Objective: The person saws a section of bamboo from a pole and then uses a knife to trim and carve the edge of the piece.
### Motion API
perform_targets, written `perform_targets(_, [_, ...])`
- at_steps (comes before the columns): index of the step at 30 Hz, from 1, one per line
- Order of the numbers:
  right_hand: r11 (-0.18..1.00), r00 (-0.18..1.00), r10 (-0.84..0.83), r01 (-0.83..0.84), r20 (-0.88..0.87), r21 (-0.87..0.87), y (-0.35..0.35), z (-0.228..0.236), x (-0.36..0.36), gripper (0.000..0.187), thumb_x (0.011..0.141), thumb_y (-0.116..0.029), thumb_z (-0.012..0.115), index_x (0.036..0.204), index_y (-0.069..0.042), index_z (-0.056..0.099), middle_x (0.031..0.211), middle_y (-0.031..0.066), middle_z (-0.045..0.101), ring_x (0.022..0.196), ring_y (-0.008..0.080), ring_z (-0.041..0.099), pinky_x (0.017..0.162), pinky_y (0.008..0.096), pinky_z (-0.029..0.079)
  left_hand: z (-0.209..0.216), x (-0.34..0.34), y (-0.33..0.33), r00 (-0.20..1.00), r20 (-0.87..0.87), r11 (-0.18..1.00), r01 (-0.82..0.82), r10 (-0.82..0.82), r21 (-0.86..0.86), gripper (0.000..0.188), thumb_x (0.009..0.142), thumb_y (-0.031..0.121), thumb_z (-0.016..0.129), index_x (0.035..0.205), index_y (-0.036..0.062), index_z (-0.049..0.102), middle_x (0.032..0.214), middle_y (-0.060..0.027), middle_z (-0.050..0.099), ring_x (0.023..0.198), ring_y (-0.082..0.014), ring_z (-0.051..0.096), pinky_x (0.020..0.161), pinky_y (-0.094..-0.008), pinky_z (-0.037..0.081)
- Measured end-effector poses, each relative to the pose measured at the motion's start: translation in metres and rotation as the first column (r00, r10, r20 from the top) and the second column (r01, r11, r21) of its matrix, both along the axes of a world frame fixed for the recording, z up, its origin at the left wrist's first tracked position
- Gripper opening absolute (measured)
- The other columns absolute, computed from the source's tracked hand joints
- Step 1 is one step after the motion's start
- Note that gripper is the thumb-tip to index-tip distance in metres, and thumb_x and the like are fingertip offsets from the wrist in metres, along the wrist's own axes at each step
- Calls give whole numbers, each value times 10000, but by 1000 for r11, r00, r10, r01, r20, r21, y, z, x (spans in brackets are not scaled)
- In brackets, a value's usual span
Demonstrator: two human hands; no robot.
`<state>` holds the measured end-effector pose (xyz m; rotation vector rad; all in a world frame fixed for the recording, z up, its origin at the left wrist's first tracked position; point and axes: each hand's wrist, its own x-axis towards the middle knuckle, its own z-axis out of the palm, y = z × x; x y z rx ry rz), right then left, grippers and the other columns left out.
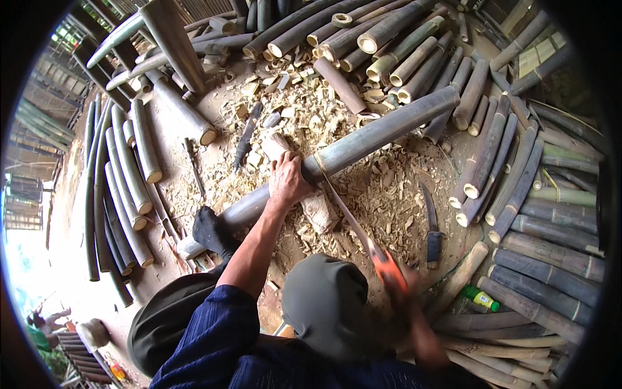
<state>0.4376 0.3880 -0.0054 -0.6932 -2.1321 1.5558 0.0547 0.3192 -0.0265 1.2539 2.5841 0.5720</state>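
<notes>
A thick dark bamboo pole lies slanting across a pale, chipped wood block. My left hand is wrapped over the pole just left of a pale ring around it. A handsaw with an orange handle rests its blade against the pole by that ring. My right hand, smeared by motion, grips the saw's handle. My foot in a dark sock presses on the pole's near left end. I cannot see how deep the blade sits.
Wood chips cover the ground around the block. A curved knife lies right of the saw, a dark blade beyond the block. Cut bamboo lengths are stacked right, far and left. A green bottle lies at right.
</notes>
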Motion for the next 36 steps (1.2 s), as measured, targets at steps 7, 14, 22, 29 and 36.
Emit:
perform_targets(7, [998, 995, -37, 42, 97, -55, -8, 45, -104, 257, 973, -250, 686, 1024, -9, 616, 728, 175, 628, 646, 330, 621, 619, 423, 489, 3, -4, 0, 1000, -21, 997, 15, -17, -70, 929, 578, 495, 964, 1332, 43, 665, 1331, -131, 635, 1337, -312, 530, 1148, -540, 364])
perform_targets(14, [995, 995, -53, 45, 80, 92, -30, 56, 2, 397, 1015, -245, 667, 1318, 10, 639, 992, 191, 727, 899, 283, 735, 773, 388, 566, 0, -16, 0, 995, 99, 998, 5, 1, -59, 846, 559, 398, 966, 1270, 31, 690, 1337, -133, 632, 1323, -309, 550, 1146, -493, 386])
perform_targets(22, [985, 992, -111, 101, 66, 140, 3, 18, -107, 308, 942, -254, 733, 1042, 4, 599, 821, 271, 646, 765, 488, 665, 646, 517, 506, 5, -1, 17, 1000, 20, 996, 12, -10, -90, 847, 562, 459, 961, 1256, 46, 706, 1265, -141, 662, 1261, -333, 583, 1116, -523, 402])
perform_targets(29, [950, 996, 59, -79, 74, 302, -9, 43, -12, 330, 1015, -243, 659, 1250, -11, 671, 1038, 237, 711, 956, 367, 732, 785, 426, 578, 17, -10, 3, 989, 145, 998, 18, -9, -64, 844, 568, 375, 984, 1280, 16, 708, 1305, -172, 670, 1214, -359, 639, 1054, -450, 512])
perform_targets(36, [998, 997, -70, 70, 9, -6, -3, 37, -112, 224, 959, -206, 730, 1060, -26, 644, 852, 221, 667, 757, 376, 680, 659, 440, 535, 5, -3, 6, 1000, 21, 998, -4, 5, -65, 907, 562, 500, 949, 1299, 39, 688, 1384, -130, 639, 1340, -298, 556, 1167, -495, 353])
